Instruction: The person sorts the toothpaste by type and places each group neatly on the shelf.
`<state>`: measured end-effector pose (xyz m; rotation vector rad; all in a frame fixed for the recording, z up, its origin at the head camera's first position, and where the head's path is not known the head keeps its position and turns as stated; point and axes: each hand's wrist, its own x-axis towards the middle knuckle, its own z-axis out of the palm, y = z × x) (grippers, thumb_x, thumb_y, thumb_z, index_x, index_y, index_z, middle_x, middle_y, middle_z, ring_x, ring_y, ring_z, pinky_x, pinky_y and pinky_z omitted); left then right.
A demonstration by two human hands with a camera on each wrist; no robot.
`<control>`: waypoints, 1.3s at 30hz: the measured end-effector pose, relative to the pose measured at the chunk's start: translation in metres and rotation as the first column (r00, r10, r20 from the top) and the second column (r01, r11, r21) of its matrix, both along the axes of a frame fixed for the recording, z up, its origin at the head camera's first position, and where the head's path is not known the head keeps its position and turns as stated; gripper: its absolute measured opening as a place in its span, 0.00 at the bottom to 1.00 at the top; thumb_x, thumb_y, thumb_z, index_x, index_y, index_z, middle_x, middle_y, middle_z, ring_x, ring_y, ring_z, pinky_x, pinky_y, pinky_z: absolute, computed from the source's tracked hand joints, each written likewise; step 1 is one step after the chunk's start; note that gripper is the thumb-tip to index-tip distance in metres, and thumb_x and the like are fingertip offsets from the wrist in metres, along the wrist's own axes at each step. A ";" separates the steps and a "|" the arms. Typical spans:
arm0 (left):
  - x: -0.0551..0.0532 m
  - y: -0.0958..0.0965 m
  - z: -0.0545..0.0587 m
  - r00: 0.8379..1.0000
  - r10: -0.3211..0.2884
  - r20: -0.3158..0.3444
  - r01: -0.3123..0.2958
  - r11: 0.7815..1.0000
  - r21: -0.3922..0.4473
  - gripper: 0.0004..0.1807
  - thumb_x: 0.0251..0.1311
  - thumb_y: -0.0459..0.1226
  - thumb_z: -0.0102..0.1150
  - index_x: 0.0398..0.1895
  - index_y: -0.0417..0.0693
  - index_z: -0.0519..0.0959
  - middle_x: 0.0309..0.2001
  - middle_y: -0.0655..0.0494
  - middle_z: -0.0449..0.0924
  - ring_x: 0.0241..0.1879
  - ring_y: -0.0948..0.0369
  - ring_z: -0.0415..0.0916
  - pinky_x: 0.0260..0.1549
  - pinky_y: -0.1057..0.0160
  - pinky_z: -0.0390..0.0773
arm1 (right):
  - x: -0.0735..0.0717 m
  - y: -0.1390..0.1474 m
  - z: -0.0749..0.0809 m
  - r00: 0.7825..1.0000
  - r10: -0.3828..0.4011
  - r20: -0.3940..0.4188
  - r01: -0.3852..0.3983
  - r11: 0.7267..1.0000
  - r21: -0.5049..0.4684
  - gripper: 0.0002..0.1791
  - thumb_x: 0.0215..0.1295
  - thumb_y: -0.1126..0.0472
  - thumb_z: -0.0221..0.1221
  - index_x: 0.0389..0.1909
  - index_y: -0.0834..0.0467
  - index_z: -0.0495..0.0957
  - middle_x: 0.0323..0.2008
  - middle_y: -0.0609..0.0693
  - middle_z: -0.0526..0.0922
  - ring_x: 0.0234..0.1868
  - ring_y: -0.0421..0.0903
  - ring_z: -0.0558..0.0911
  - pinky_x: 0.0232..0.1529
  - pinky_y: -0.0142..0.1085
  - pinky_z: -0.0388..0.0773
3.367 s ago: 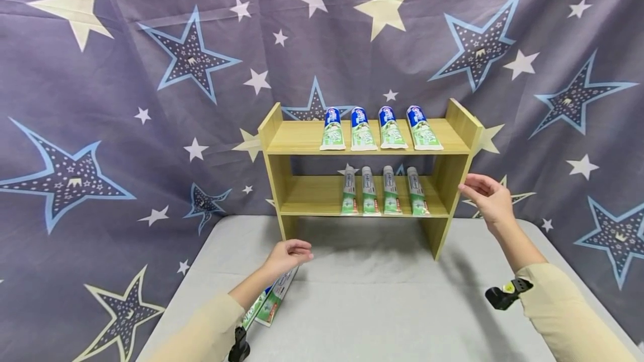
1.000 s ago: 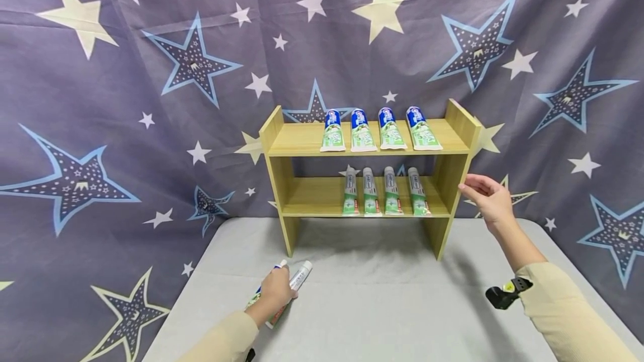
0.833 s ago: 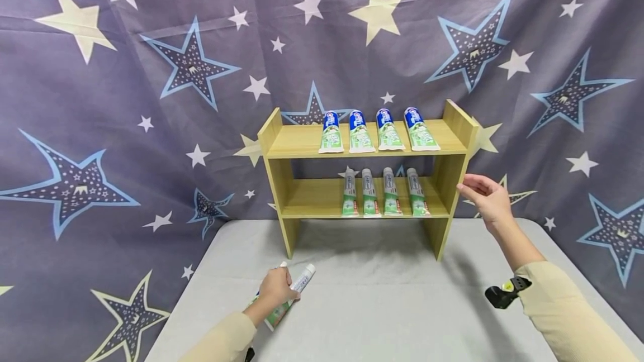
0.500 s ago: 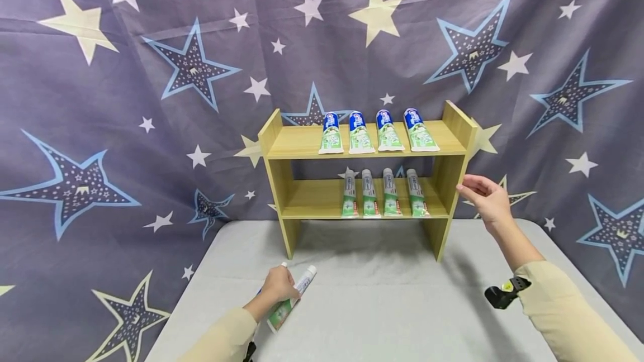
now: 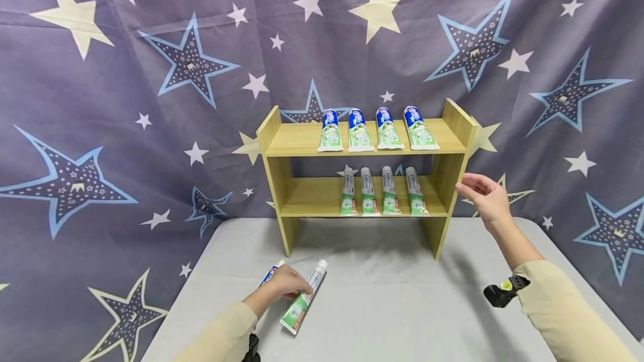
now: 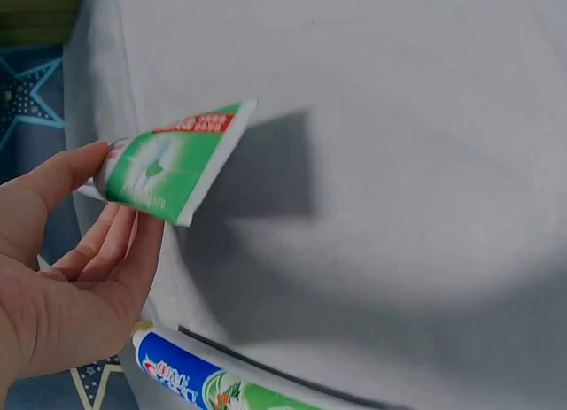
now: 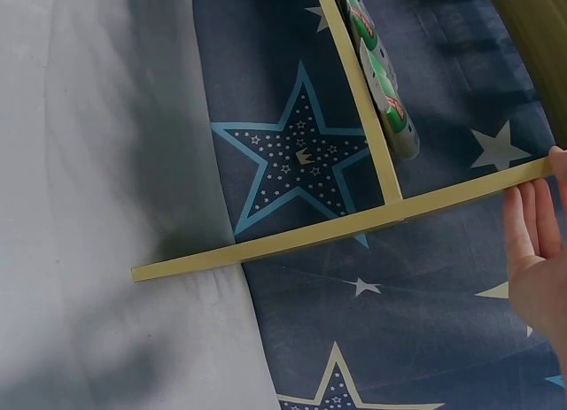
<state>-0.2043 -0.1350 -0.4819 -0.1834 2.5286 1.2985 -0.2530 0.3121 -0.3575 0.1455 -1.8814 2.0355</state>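
Observation:
My left hand (image 5: pixel 285 284) pinches a green-and-white toothpaste tube (image 5: pixel 298 312) between thumb and fingers. In the left wrist view the tube (image 6: pixel 173 166) is tilted above the cloth, casting a shadow, its flat end pointing away from the hand. A blue-and-green toothpaste tube (image 6: pixel 182 367) lies on the cloth below; in the head view the hand partly covers it. My right hand (image 5: pixel 490 200) holds the right side panel of the wooden shelf (image 5: pixel 307 197). The right wrist view has the fingers (image 6: pixel 89 251) out of frame, but that hand (image 7: pixel 542 251) grips the panel edge (image 7: pixel 310 235).
Several blue-and-green tubes (image 5: pixel 360 133) lie in a row on the top board. Several grey-and-green tubes (image 5: pixel 369 194) line the lower board. The shelf stands on a grey-white cloth surface (image 5: pixel 377 306), before a star-patterned curtain (image 5: pixel 151 183).
My left hand went from hovering relaxed over the two tubes to gripping the green-and-white one. It has since lifted that tube and shifted slightly right. The right hand stays on the shelf.

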 end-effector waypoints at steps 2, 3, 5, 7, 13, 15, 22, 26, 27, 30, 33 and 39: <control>0.001 0.002 0.000 0.999 0.015 0.042 -0.017 0.998 0.061 0.11 0.41 0.29 0.72 0.28 0.32 0.82 0.27 0.47 0.84 0.23 0.63 0.79 0.28 0.63 0.87 | 0.000 0.000 0.000 1.000 0.001 0.004 -0.001 1.000 -0.003 0.14 0.57 0.70 0.65 0.33 0.45 0.82 0.28 0.32 0.85 0.30 0.26 0.82 0.33 0.16 0.79; 0.001 0.003 0.000 0.998 0.016 0.057 -0.020 0.996 0.083 0.11 0.42 0.29 0.71 0.29 0.32 0.81 0.28 0.46 0.84 0.24 0.62 0.80 0.29 0.62 0.87 | 0.000 0.000 0.000 1.000 -0.001 0.006 0.001 1.000 -0.001 0.13 0.57 0.69 0.65 0.33 0.45 0.81 0.28 0.31 0.85 0.30 0.26 0.82 0.33 0.16 0.79; 0.000 0.004 0.000 0.996 0.017 0.083 -0.026 0.994 0.109 0.11 0.43 0.29 0.71 0.30 0.32 0.81 0.27 0.47 0.84 0.24 0.62 0.80 0.30 0.62 0.87 | 0.000 0.001 0.000 1.000 -0.002 0.010 0.002 1.000 -0.001 0.13 0.57 0.69 0.65 0.33 0.45 0.81 0.28 0.31 0.85 0.30 0.26 0.82 0.33 0.16 0.79; 0.000 0.006 -0.001 0.995 0.016 0.103 -0.030 0.991 0.134 0.10 0.44 0.30 0.71 0.30 0.33 0.81 0.26 0.50 0.83 0.24 0.63 0.79 0.29 0.63 0.87 | 0.000 0.001 0.000 1.000 -0.005 0.015 0.005 1.000 0.002 0.13 0.57 0.69 0.66 0.33 0.45 0.81 0.28 0.31 0.85 0.30 0.26 0.81 0.32 0.16 0.79; -0.003 0.009 0.000 0.990 -0.016 0.142 -0.014 0.978 0.210 0.09 0.47 0.30 0.70 0.30 0.34 0.81 0.23 0.55 0.82 0.23 0.65 0.78 0.26 0.67 0.85 | 0.001 0.001 0.000 1.000 -0.005 0.022 0.005 1.000 0.007 0.13 0.57 0.68 0.65 0.33 0.44 0.81 0.28 0.31 0.85 0.30 0.26 0.81 0.32 0.16 0.79; -0.003 0.011 0.002 0.988 -0.029 0.149 -0.005 0.974 0.224 0.09 0.48 0.30 0.69 0.32 0.34 0.80 0.24 0.53 0.84 0.23 0.65 0.79 0.26 0.67 0.85 | 0.001 0.000 0.000 1.000 -0.004 0.022 0.004 1.000 0.009 0.13 0.57 0.68 0.65 0.33 0.44 0.81 0.28 0.31 0.85 0.30 0.26 0.82 0.32 0.16 0.79; -0.007 0.014 0.010 0.984 -0.073 0.160 0.026 0.960 0.278 0.07 0.50 0.29 0.67 0.32 0.34 0.79 0.29 0.49 0.85 0.25 0.63 0.80 0.28 0.65 0.86 | 0.001 0.000 0.000 1.000 0.002 0.012 -0.002 1.000 -0.010 0.14 0.57 0.69 0.65 0.33 0.44 0.82 0.28 0.31 0.85 0.30 0.26 0.82 0.32 0.16 0.79; -0.009 0.013 0.015 0.983 -0.100 0.152 0.045 0.942 0.333 0.07 0.51 0.28 0.66 0.32 0.34 0.79 0.30 0.47 0.85 0.26 0.62 0.80 0.31 0.62 0.87 | 0.001 -0.001 -0.001 1.000 0.002 0.010 -0.002 1.000 -0.017 0.14 0.57 0.70 0.65 0.32 0.44 0.82 0.28 0.31 0.85 0.30 0.26 0.82 0.32 0.16 0.79; -0.009 0.012 0.016 0.982 -0.110 0.151 0.051 0.936 0.348 0.07 0.51 0.27 0.65 0.32 0.34 0.79 0.29 0.48 0.85 0.27 0.62 0.81 0.32 0.62 0.87 | 0.001 -0.001 -0.001 1.000 0.000 0.010 0.000 1.000 -0.015 0.14 0.57 0.70 0.65 0.32 0.44 0.82 0.28 0.31 0.85 0.30 0.26 0.82 0.32 0.16 0.79; -0.009 0.011 0.019 0.979 -0.140 0.148 0.073 0.919 0.387 0.06 0.53 0.27 0.64 0.33 0.34 0.78 0.27 0.53 0.84 0.27 0.63 0.81 0.34 0.62 0.88 | 0.000 -0.001 -0.001 1.000 -0.005 0.008 0.005 1.000 -0.014 0.14 0.57 0.70 0.65 0.32 0.44 0.82 0.28 0.31 0.85 0.30 0.26 0.82 0.32 0.16 0.79; -0.009 0.011 0.022 0.975 -0.167 0.150 0.090 0.903 0.420 0.05 0.55 0.28 0.62 0.34 0.34 0.77 0.25 0.56 0.83 0.28 0.64 0.81 0.35 0.62 0.87 | 0.000 -0.001 -0.001 1.000 -0.011 0.009 0.011 1.000 -0.008 0.14 0.57 0.70 0.65 0.32 0.44 0.82 0.27 0.31 0.85 0.30 0.26 0.82 0.32 0.16 0.79; -0.011 0.011 0.033 0.975 -0.171 0.145 0.090 0.889 0.449 0.12 0.56 0.28 0.60 0.42 0.28 0.76 0.26 0.57 0.83 0.28 0.64 0.81 0.35 0.65 0.87 | 0.000 -0.001 0.000 1.000 -0.014 0.015 0.014 1.000 0.000 0.14 0.57 0.69 0.65 0.32 0.44 0.82 0.28 0.31 0.85 0.30 0.26 0.81 0.32 0.16 0.79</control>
